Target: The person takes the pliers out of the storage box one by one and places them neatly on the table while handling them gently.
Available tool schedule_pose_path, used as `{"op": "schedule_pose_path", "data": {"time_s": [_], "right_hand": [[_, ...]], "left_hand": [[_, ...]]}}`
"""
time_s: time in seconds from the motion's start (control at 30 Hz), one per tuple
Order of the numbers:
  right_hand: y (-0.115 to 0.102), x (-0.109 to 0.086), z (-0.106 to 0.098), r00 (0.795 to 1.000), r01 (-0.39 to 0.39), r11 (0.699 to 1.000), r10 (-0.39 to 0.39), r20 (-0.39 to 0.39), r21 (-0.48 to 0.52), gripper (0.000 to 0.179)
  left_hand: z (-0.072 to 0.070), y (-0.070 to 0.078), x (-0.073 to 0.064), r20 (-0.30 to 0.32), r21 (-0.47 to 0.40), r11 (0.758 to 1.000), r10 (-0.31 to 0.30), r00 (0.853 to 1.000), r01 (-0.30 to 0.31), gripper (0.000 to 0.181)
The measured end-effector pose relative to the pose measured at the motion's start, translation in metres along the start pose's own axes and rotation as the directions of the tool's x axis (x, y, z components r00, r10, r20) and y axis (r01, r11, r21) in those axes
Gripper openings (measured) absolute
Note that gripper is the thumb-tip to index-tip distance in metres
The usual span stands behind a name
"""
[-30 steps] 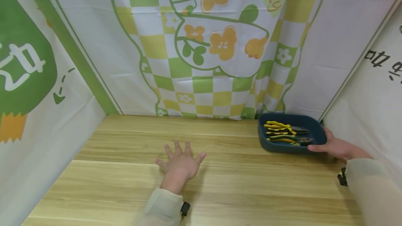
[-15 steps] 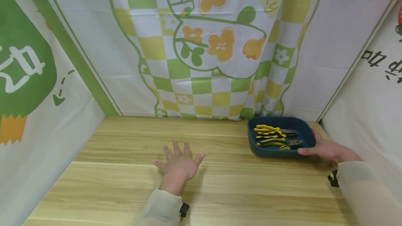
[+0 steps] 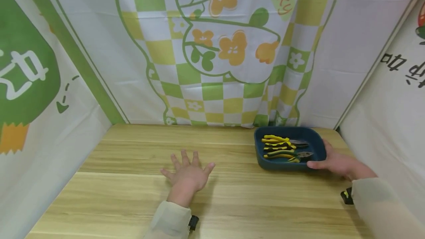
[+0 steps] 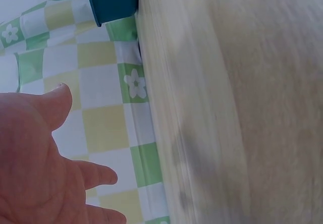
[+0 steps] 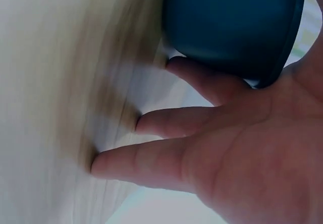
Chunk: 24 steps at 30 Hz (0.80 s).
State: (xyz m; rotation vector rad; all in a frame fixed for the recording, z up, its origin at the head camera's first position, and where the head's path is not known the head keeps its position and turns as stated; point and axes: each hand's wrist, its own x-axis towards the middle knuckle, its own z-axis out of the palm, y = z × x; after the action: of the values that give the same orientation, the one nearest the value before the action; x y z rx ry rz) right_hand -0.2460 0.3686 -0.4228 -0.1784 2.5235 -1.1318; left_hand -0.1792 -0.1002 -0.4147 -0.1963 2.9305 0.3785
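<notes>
Toward the back right of the table, a dark blue tray bears several pliers with yellow, black-and-yellow and green-and-yellow handles. My right hand lies against the tray's right end, its thumb along the front corner. In the right wrist view, the straight, spread fingers reach down to the tabletop, one of them beside the tray wall. Left of the tray, my left hand is held palm down over the wood with its fingers spread, holding nothing. The left wrist view catches only a corner of the tray.
The wooden table meets a checked, flower-printed curtain at its back edge. Printed cloth walls stand to the left and right. Black wrist cameras sit at the left cuff and right cuff.
The tray with the pliers has slid left and a little toward me, my right hand moving along with it. My left hand has stayed almost in place.
</notes>
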Motion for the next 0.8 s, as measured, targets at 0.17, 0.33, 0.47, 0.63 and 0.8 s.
{"op": "schedule_pose_path", "data": {"time_s": [0.17,0.33,0.47,0.63,0.8], "right_hand": [[-0.008,-0.003,0.011,0.999,-0.03,0.999,0.03,0.013,-0.03,0.13],[-0.02,-0.008,0.022,0.999,-0.038,0.998,0.039,0.02,-0.055,0.13],[-0.027,-0.01,0.031,1.0,-0.024,0.999,0.024,0.012,-0.042,0.13],[-0.033,-0.013,0.042,1.0,-0.02,0.999,0.02,-0.003,-0.036,0.132],[-0.038,-0.012,0.051,1.0,-0.011,1.0,0.011,0.01,0.006,0.132]], "left_hand": [[-0.001,-0.002,0.0,0.011,-0.018,1.0,-0.005,1.0,0.006,0.096],[-0.003,-0.003,0.0,0.017,-0.023,1.0,-0.004,1.0,0.004,0.096],[-0.003,-0.004,0.001,0.017,-0.018,1.0,-0.01,1.0,0.011,0.096],[-0.001,-0.005,0.003,0.019,-0.016,1.0,-0.022,1.0,0.022,0.097],[-0.001,-0.006,0.004,0.018,-0.021,0.999,-0.025,1.0,0.025,0.096]]}}
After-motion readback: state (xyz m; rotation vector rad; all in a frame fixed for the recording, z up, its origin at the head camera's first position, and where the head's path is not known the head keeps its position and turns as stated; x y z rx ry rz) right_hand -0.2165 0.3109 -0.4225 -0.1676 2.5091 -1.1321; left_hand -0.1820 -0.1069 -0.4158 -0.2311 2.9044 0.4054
